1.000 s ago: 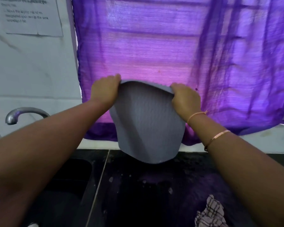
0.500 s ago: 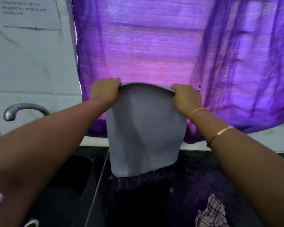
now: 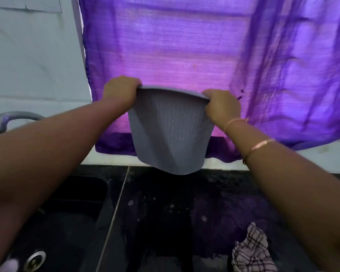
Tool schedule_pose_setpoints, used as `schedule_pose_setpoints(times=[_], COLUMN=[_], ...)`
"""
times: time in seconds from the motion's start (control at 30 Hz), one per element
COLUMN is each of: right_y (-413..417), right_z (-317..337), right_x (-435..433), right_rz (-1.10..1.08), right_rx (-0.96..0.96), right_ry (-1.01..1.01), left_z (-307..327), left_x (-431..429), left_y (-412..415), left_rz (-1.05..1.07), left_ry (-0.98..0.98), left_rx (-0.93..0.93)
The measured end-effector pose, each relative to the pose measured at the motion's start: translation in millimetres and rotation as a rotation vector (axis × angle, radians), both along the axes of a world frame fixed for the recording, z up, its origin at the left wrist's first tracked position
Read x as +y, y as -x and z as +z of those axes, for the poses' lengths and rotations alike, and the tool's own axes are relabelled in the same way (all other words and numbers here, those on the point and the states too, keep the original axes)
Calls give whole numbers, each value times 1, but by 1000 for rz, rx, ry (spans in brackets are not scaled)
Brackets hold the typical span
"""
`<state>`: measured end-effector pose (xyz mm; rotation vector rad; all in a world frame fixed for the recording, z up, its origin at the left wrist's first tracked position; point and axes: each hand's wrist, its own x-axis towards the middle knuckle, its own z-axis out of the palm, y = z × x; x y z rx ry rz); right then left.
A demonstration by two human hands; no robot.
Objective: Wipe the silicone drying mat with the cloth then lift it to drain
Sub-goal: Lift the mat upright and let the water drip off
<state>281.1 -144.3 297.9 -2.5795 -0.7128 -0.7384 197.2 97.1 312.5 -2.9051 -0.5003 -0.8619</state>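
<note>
The grey silicone drying mat (image 3: 170,132) hangs upright in the air above the black counter, bowed toward me, its lower edge well off the surface. My left hand (image 3: 120,90) grips its top left corner and my right hand (image 3: 222,106) grips its top right corner. The checked cloth (image 3: 252,252) lies crumpled on the counter at the lower right, apart from both hands.
A black sink (image 3: 47,222) with a metal drain (image 3: 35,259) sits at the lower left, a curved tap (image 3: 7,119) above it. The wet black counter (image 3: 165,213) lies below the mat. A purple curtain (image 3: 185,46) hangs behind, next to a white wall (image 3: 33,55).
The mat dropped lower half a second ago, its bottom edge near the counter, and has now risen again, more bowed. Both hands kept their grip on the top corners.
</note>
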Motion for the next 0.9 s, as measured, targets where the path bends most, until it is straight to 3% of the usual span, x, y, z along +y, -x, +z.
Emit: schedule_pose_setpoints(times=[0.2, 0.37, 0.47, 0.6, 0.77, 0.9], right_y=[57, 103, 131, 162, 192, 207], right_z=[-104, -184, -227, -267, -288, -288], right_x=[-28, -57, -76, -100, -124, -128], right_rz=[70, 83, 96, 176, 265, 265], right_rx=[82, 2, 76, 237, 679, 777], right_ry=[-41, -29, 37, 86, 280, 351], left_z=[-96, -171, -213, -253, -279, -288], left_x=[-17, -46, -63, -79, -83, -92], left_y=[60, 120, 156, 195, 226, 248], left_rz=[-128, -155, -174, -257, -375, -429], left_ry=[162, 213, 211, 273, 289, 316], left_rx=[89, 322, 442, 585, 762, 881])
